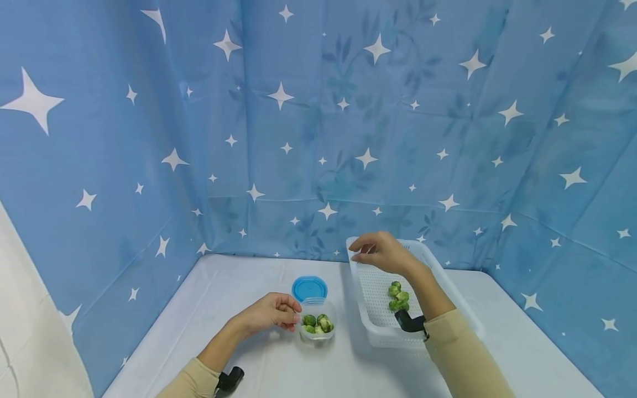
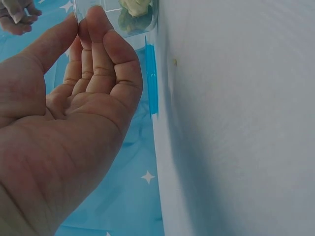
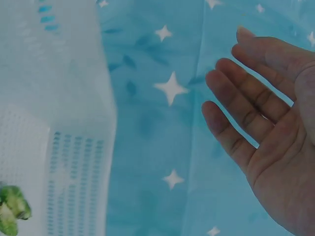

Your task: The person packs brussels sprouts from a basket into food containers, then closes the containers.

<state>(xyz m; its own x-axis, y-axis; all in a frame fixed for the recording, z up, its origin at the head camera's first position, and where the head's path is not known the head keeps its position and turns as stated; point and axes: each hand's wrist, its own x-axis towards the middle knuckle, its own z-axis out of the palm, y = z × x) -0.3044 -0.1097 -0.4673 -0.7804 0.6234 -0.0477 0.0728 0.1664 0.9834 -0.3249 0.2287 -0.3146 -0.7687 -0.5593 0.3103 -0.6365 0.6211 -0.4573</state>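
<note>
A small clear plastic container (image 1: 318, 334) holding several Brussels sprouts (image 1: 318, 324) stands on the table. At its left side my left hand (image 1: 271, 315) pinches the wall near the rim between thumb and curled fingers; the left wrist view has the fingertips (image 2: 98, 17) right at the container's edge. Over the far left part of a white perforated basket (image 1: 365, 304) hovers my right hand (image 1: 380, 251), fingers loosely bent and nothing between them. Several more Brussels sprouts (image 1: 399, 297) lie on the basket floor, partly behind the right forearm.
A round-cornered blue lid (image 1: 309, 288) lies flat just behind the container. White cloth covers the table (image 1: 269, 365). Blue star-patterned curtains (image 1: 343, 182) hang behind it and along both sides. The basket has raised walls and takes up the table's right half.
</note>
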